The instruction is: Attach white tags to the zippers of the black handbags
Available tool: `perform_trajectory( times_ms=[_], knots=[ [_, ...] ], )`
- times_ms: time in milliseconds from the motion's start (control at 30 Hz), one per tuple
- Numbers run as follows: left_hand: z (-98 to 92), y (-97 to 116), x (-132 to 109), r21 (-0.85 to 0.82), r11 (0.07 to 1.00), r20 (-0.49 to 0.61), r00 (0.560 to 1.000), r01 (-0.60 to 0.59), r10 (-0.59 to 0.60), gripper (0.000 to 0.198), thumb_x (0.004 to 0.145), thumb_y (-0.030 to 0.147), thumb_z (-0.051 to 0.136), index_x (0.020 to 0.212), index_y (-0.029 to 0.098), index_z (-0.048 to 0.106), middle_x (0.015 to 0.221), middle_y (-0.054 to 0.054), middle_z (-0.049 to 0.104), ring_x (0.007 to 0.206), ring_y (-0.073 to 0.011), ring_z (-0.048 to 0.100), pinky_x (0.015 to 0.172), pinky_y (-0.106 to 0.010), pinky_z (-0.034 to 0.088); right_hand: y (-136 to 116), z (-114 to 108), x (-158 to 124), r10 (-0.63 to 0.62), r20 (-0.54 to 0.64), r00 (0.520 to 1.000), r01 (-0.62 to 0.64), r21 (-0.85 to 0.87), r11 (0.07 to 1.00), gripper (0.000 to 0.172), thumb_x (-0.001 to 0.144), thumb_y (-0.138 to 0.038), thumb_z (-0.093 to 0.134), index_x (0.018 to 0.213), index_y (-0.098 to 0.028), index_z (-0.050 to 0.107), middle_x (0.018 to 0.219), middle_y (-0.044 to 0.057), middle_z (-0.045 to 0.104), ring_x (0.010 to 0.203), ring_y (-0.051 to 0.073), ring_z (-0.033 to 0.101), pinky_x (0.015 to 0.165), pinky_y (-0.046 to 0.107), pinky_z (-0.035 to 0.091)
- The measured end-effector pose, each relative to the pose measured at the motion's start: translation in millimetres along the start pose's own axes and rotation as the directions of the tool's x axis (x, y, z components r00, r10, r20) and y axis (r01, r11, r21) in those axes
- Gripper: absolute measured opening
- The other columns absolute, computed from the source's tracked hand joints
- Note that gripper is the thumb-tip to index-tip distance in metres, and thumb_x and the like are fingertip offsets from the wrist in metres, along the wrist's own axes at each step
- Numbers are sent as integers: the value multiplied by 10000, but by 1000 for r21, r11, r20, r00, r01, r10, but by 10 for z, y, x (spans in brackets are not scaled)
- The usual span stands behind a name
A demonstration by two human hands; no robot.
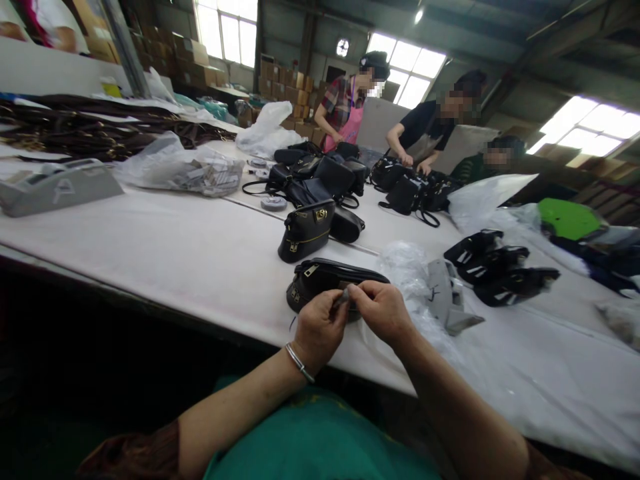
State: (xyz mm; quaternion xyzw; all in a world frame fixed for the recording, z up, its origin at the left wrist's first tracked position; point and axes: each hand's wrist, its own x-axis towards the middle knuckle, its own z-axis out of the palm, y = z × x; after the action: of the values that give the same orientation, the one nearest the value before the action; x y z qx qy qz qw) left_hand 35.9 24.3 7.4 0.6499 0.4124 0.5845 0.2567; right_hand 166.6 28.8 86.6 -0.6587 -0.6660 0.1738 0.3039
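Note:
My left hand (320,327), with a silver bangle on the wrist, and my right hand (383,310) meet at the near edge of the white table (165,247). Both pinch a small grey piece (344,298) between their fingertips. Just beyond them lies a black leather handbag (327,277) on its side, its gold zipper pulls showing. A second black handbag (306,230) stands upright a little farther back.
A pile of black bags (320,177) fills the table's middle, with more flat black pieces (500,267) at right. Clear plastic bags (180,167), a tape dispenser (55,187) and brown straps (75,127) lie at left. Three people work at the far end.

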Motion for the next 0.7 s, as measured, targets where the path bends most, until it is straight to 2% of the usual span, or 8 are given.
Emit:
perform_trajectory(
  times_ms=[133,233,300,433,500,600,700],
  knots=[
    [4,69,6,-165,958,67,971,236,-228,163,880,279,639,1000,183,692,882,-58,742,725,-160,703,661,-258,583,24,-66,-54,14,83,996,-25,126,992,229,814,-320,587,747,-185,759,701,24,735,653,179,658,609,262,462],
    [3,158,46,-306,851,126,905,426,-407,180,840,306,683,953,167,701,822,-47,740,638,-145,692,595,-241,581,30,-95,-106,0,91,996,-13,141,990,193,808,-258,599,838,-214,784,813,21,774,750,199,704,691,278,501],
    [-1,208,75,-368,777,155,857,511,-491,198,804,317,719,915,153,708,765,-42,732,596,-138,681,564,-230,572,25,-96,-140,-22,65,998,15,108,994,190,822,-250,600,848,-227,787,835,22,779,766,205,710,713,290,505],
    [-9,257,100,-446,666,188,790,598,-584,265,741,355,778,874,134,715,702,-35,718,552,-125,659,542,-221,561,24,-59,-199,-69,-1,998,69,41,997,187,841,-234,595,854,-232,781,833,24,777,753,198,705,709,290,500],
    [-12,263,93,-463,632,203,768,622,-607,294,730,372,790,876,128,715,722,-40,723,557,-120,659,549,-220,563,39,-30,-224,-53,-44,998,54,28,998,171,826,-229,611,879,-215,773,788,26,766,708,187,691,680,280,492],
    [-14,262,75,-455,624,217,758,636,-615,307,737,379,788,889,125,711,734,-41,724,574,-119,662,554,-218,565,71,13,-253,6,-77,997,-2,48,999,166,802,-239,634,889,-186,765,714,22,741,620,166,652,610,261,472],
    [-14,259,65,-447,622,228,754,643,-616,318,745,386,782,906,122,706,728,-39,718,589,-127,665,567,-240,582,95,42,-263,68,-46,997,-62,123,990,173,805,-254,623,849,-181,774,713,25,744,612,161,645,576,249,456]
  ],
)
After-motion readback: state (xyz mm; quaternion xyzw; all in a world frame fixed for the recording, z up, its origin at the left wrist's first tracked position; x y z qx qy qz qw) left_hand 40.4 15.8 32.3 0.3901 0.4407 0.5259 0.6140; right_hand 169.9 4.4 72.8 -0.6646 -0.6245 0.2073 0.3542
